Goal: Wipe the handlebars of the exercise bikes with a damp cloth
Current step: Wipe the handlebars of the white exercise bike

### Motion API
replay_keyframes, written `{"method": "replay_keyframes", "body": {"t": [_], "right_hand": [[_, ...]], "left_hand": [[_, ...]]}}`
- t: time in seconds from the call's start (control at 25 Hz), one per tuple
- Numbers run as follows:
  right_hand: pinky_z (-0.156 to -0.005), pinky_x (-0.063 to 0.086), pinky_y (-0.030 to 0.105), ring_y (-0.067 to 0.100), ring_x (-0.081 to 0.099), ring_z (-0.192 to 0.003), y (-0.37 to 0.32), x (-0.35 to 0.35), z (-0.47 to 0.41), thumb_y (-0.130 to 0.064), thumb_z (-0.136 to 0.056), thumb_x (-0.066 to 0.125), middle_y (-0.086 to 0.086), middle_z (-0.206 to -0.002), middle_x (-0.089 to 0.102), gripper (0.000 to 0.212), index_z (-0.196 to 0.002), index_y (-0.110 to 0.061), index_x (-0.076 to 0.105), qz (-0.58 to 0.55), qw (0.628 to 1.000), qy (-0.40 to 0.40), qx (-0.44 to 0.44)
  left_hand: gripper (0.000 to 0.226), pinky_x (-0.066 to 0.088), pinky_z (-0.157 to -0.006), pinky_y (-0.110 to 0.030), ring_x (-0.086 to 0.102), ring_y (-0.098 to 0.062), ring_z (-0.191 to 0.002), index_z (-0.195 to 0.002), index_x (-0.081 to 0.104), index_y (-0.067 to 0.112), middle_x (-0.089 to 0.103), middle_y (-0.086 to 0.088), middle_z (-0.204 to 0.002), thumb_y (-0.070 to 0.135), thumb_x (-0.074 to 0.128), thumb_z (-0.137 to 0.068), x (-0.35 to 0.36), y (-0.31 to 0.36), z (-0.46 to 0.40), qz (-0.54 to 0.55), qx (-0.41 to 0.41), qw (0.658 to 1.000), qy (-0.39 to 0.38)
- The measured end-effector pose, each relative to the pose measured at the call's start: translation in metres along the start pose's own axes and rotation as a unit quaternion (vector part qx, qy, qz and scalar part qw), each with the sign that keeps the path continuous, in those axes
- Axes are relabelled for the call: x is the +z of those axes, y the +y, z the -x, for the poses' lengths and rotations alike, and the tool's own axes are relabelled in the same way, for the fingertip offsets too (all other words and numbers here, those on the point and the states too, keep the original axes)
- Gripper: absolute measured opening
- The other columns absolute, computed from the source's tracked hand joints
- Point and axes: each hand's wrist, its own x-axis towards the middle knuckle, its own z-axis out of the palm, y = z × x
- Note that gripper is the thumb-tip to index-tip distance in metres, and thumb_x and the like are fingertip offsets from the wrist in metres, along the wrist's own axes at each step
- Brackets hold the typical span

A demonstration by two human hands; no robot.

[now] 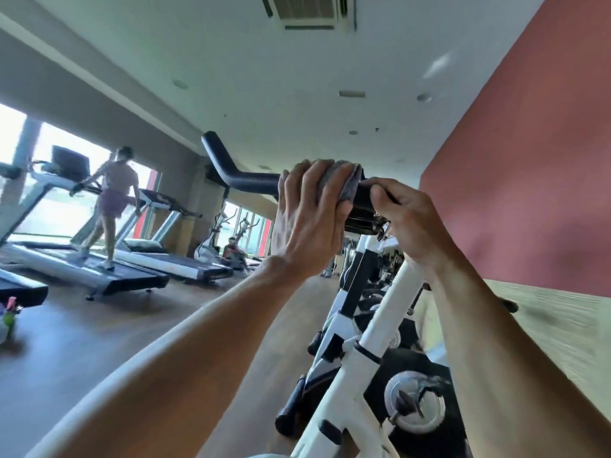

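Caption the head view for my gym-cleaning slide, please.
Left hand wraps a grey cloth over the bike's black handlebar while the right hand steadies its centre.

A: How are the arms held?

B: Both are raised and stretched forward, forearms bare. The left hand (310, 206) is seen from the back, fingers curled over and closed round a grey cloth (340, 183).

A: And the right hand (410, 223)?

B: It's held just beside it, fingers bent downward in a grip on the black handlebar (244, 180) clamp.

Glaring windows (49, 180) (blurred, warped edges)
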Motion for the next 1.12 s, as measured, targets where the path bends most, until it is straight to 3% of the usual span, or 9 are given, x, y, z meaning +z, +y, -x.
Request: {"method": "replay_keyframes", "body": {"t": [0.24,0.36,0.48,0.6,0.72,0.88,1.04,1.12], "right_hand": [[-0.093,0.045,0.033,0.018,0.063,-0.100,0.001,0.002,-0.003,-0.019,-0.100,0.054,0.005,-0.099,0.070,0.020,-0.103,-0.018,0.074,0.001,1.000,0.019,0.014],[-0.081,0.044,0.022,0.005,0.061,-0.088,0.000,0.007,-0.001,-0.017,-0.100,0.053,-0.005,-0.093,0.069,0.019,-0.104,-0.017,0.072,-0.014,0.999,0.046,0.020],[-0.075,0.040,0.021,0.003,0.057,-0.082,0.002,0.013,-0.001,-0.020,-0.100,0.052,-0.010,-0.087,0.067,0.021,-0.098,-0.023,0.073,-0.002,0.997,0.069,0.019],[-0.073,0.043,0.016,0.003,0.059,-0.085,0.001,0.016,-0.001,-0.020,-0.101,0.051,-0.006,-0.092,0.068,0.022,-0.096,-0.023,0.072,-0.020,0.996,0.084,0.017],[-0.067,0.045,0.009,0.001,0.060,-0.081,-0.003,0.018,0.001,-0.018,-0.101,0.049,-0.005,-0.092,0.068,0.024,-0.097,-0.022,0.072,-0.020,0.997,0.070,0.012],[-0.058,0.046,0.008,0.001,0.058,-0.076,-0.005,0.020,0.001,-0.015,-0.102,0.046,-0.003,-0.088,0.066,0.025,-0.098,-0.018,0.071,-0.013,0.997,0.079,0.013],[-0.054,0.045,0.008,-0.003,0.056,-0.068,-0.004,0.022,0.002,-0.016,-0.103,0.046,-0.015,-0.072,0.063,0.024,-0.097,-0.017,0.069,-0.014,0.996,0.085,0.012],[-0.061,0.043,0.006,-0.004,0.055,-0.069,-0.003,0.022,0.002,-0.016,-0.102,0.047,-0.017,-0.073,0.063,0.023,-0.096,-0.019,0.069,-0.014,0.996,0.090,0.003]], "left_hand": [[0.041,0.035,-0.106,-0.054,0.053,-0.031,-0.114,-0.139,0.037,0.016,0.056,-0.015,-0.128,0.038,0.029,-0.104,-0.003,-0.058,0.005,-0.054,0.057,0.997,-0.025],[0.042,0.033,-0.107,-0.054,0.052,-0.033,-0.114,-0.137,0.038,0.013,0.055,-0.017,-0.128,0.037,0.026,-0.104,-0.005,-0.082,0.010,-0.031,0.027,0.999,-0.017],[0.043,0.033,-0.106,-0.052,0.050,-0.035,-0.115,-0.137,0.041,0.012,0.054,-0.017,-0.129,0.036,0.027,-0.104,0.000,-0.070,0.009,-0.004,0.022,1.000,0.000],[0.044,0.034,-0.106,-0.055,0.052,-0.034,-0.113,-0.138,0.043,0.014,0.056,-0.013,-0.128,0.038,0.029,-0.104,0.004,-0.052,0.006,0.002,0.046,0.999,-0.005],[0.045,0.031,-0.110,-0.055,0.054,-0.031,-0.111,-0.139,0.037,0.016,0.057,-0.012,-0.125,0.042,0.028,-0.104,0.000,-0.080,0.005,-0.021,0.078,0.996,-0.021],[0.047,0.028,-0.112,-0.057,0.055,-0.034,-0.112,-0.137,0.039,0.012,0.056,-0.016,-0.125,0.042,0.025,-0.104,-0.006,-0.118,0.013,-0.027,0.041,0.998,-0.036],[0.047,0.034,-0.106,-0.059,0.054,-0.035,-0.110,-0.136,0.043,0.010,0.057,-0.018,-0.124,0.039,0.024,-0.104,-0.006,-0.097,0.008,-0.024,0.017,0.999,-0.032],[0.045,0.035,-0.105,-0.058,0.054,-0.034,-0.110,-0.136,0.045,0.013,0.058,-0.015,-0.124,0.038,0.026,-0.104,-0.002,-0.065,0.004,-0.015,0.035,0.999,-0.022]]}}
